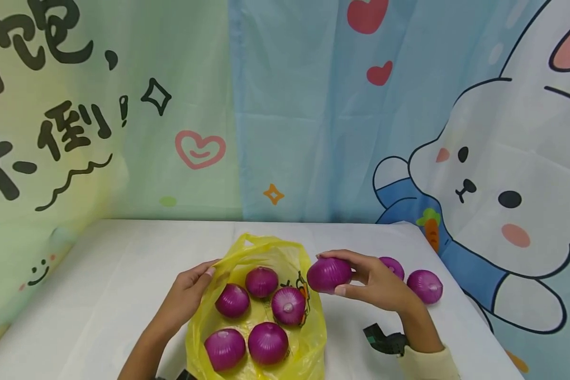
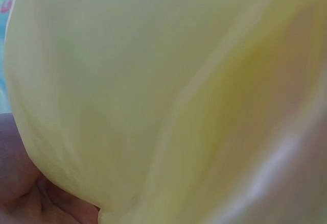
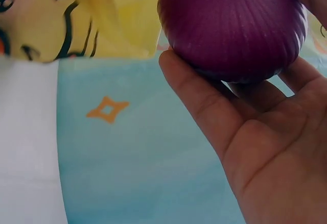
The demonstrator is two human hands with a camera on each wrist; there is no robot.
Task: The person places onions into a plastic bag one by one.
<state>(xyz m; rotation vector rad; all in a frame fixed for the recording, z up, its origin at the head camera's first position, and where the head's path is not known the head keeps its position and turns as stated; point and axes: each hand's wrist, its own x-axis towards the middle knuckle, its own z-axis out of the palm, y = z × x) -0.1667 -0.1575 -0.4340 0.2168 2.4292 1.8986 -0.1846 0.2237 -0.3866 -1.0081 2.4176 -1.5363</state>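
Note:
A yellow plastic bag [image 1: 197,338] lies open on the table with several red onions inside, one of them a red onion [image 1: 268,343] at its front. My left hand [image 1: 185,293] pinches the bag's left rim between thumb and fingers; in the left wrist view the yellow plastic [image 2: 102,81] covers most of the picture and hides the fingertips. At the bag's right edge my right hand [image 1: 377,282] grips another red onion [image 1: 329,275], held up above the table. The right wrist view shows fingers [image 3: 199,99] under that onion [image 3: 232,30].
Right of the bag, a red onion [image 1: 425,286] rests on the white tabletop [image 1: 138,253], and a second one [image 1: 393,266] sits partly hidden behind my right hand. A printed curtain [image 1: 285,105] hangs behind the table. A dark strap [image 1: 385,340] is on my right wrist.

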